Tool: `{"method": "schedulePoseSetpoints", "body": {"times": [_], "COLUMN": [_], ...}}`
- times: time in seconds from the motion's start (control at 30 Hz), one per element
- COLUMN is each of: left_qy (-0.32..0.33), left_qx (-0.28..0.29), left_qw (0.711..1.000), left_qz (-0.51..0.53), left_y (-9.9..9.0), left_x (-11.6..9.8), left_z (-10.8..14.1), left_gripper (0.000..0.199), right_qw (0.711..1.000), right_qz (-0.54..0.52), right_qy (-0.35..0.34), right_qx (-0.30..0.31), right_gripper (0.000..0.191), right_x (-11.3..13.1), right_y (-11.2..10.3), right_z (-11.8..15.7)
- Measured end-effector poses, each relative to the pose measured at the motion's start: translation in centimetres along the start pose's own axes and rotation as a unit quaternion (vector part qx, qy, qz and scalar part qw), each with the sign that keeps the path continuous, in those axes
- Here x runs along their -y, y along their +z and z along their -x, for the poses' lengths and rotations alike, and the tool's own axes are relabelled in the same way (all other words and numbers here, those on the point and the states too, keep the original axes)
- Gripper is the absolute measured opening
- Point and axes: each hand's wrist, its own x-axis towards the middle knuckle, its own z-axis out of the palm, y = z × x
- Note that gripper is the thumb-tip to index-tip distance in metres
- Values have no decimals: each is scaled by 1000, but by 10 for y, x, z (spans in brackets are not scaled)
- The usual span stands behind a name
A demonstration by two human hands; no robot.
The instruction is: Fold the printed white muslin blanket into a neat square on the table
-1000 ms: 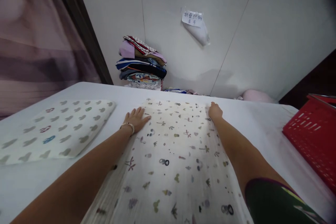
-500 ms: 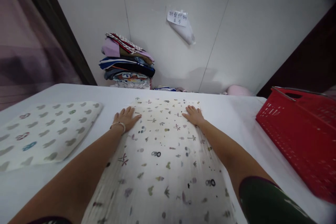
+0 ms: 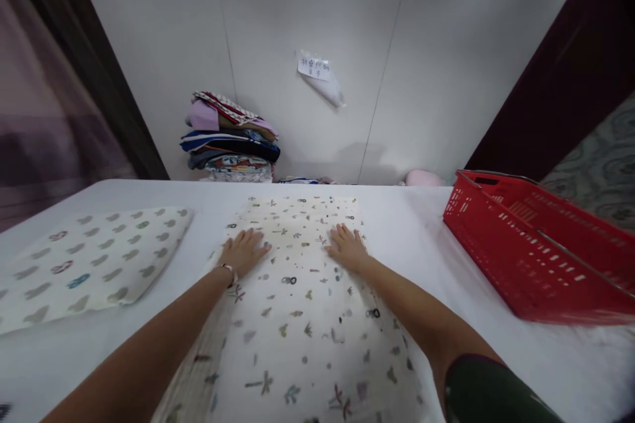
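Observation:
A long white cloth (image 3: 297, 304) printed with small palm trees, leaves and other motifs lies lengthwise on the white table, running from its near side toward the far edge. My left hand (image 3: 242, 253) rests flat on the cloth's left part, fingers spread, with a bracelet at the wrist. Opposite it, my right hand (image 3: 347, 248) presses flat near the right edge, fingers apart. Neither hand grips anything. Both forearms reach forward along the cloth's sides.
To the left lies a folded cream cloth (image 3: 99, 258) with grey mouse-head-like shapes. A red plastic basket (image 3: 520, 258) stands at the right. Beyond the table's far edge is a stack of folded fabrics (image 3: 231, 139) against the wall, where a paper label (image 3: 314, 69) hangs.
Both hands have slid nearer to me over the printed cloth, staying flat. The camera view has shifted, showing more of the red basket.

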Motion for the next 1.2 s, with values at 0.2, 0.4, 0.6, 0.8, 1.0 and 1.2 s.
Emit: {"method": "schedulePoseSetpoints", "body": {"times": [0.2, 0.4, 0.6, 0.8, 1.0, 1.2], "left_qy": [126, 64, 203, 217, 131, 50], "left_qx": [-1, 11, -29, 32, 98, 171], "left_qw": [992, 997, 973, 944, 922, 904], "left_qz": [11, 47, 105, 246, 351, 387], "left_y": [8, 7, 11, 11, 21, 27], "left_x": [-24, -49, -107, -195, -253, -268], "left_z": [64, 101, 156, 181, 169, 158], "left_gripper": [67, 68, 55, 36, 25, 25], "right_qw": [999, 991, 938, 936, 943, 944], "right_qz": [-23, -84, -194, -175, -151, -163], "right_qy": [-45, -1, 177, 244, 260, 243], "right_qx": [-14, -108, -226, -184, -145, -152], "right_gripper": [67, 54, 35, 35, 31, 30], "right_x": [19, 24, 2, 5, 10, 19], "right_y": [16, 9, 26, 28, 21, 21], "right_z": [77, 117, 184, 229, 243, 249]}}
